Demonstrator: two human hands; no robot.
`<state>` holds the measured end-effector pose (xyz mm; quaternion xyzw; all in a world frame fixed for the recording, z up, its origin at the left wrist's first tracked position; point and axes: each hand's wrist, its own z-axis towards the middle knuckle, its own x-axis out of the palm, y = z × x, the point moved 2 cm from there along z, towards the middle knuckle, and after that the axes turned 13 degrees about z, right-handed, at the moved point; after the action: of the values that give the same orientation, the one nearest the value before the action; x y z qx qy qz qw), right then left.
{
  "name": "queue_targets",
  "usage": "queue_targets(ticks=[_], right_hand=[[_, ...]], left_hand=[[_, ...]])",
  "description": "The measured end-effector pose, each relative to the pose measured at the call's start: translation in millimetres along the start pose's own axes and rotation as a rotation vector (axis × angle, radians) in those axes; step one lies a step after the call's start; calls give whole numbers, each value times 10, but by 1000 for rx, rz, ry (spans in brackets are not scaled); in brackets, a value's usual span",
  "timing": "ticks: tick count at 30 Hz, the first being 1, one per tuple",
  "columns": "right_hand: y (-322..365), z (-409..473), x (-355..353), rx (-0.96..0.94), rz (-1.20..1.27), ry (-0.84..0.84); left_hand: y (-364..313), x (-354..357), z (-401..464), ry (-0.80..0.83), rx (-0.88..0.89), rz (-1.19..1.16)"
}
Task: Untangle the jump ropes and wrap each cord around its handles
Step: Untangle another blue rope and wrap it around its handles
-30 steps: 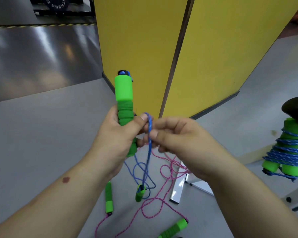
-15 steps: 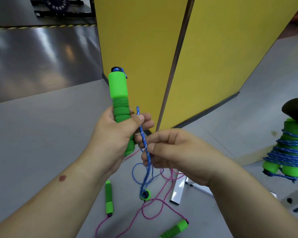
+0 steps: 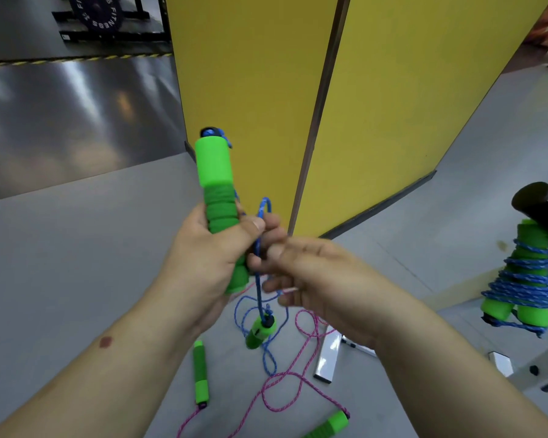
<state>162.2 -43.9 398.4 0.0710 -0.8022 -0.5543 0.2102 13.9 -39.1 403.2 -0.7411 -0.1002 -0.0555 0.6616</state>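
My left hand (image 3: 209, 263) grips a green foam handle (image 3: 215, 181) held upright, its blue cap on top. My right hand (image 3: 307, 273) pinches the blue cord (image 3: 259, 248) just beside the left thumb; a small loop of cord sticks up above the fingers. The cord hangs down to the rope's second green handle (image 3: 260, 331), which dangles just above the floor. On the floor lies a pink rope (image 3: 298, 377) in loose curls, with one green handle (image 3: 200, 374) at left and another (image 3: 331, 423) at the bottom.
A wrapped blue rope on paired green handles (image 3: 525, 279) hangs at the right under a black padded part (image 3: 541, 202). Yellow partition panels (image 3: 266, 90) stand just ahead. A metal stand foot (image 3: 328, 358) rests on the grey floor by the pink rope.
The right hand has risen back to the left thumb, drawing the blue cord up. The dangling handle has lifted and swung a little. The left hand keeps its grip.
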Motion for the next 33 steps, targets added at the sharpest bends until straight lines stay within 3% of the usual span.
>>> queue_targets(ticks=[2, 4, 7, 10, 15, 20, 23, 27, 29, 33], right_hand=[[-23, -25, 21, 36, -183, 60], [4, 3, 2, -72, -214, -35], [109, 33, -57, -280, -3, -219], [184, 11, -95, -366, 198, -310], [70, 71, -102, -261, 160, -254], [-69, 68, -67, -36, -133, 28], [-68, 54, -83, -71, -264, -65], [-41, 72, -88, -238, -50, -279], [23, 75, -109, -349, 74, -376], [164, 59, -131, -456, 377, -429]], left_hand=[[-25, -59, 27, -31, -14, -33], [-15, -91, 40, -43, -25, -18], [41, -49, -14, 69, -27, 100], [111, 78, -121, 177, 9, 240], [103, 109, -85, 77, 58, 225], [75, -15, 12, -12, 5, 82], [92, -40, 16, -21, -1, 120], [107, -71, 19, -17, 85, 314], [148, -49, -21, 61, 76, 451], [224, 41, -144, 203, 86, 804]])
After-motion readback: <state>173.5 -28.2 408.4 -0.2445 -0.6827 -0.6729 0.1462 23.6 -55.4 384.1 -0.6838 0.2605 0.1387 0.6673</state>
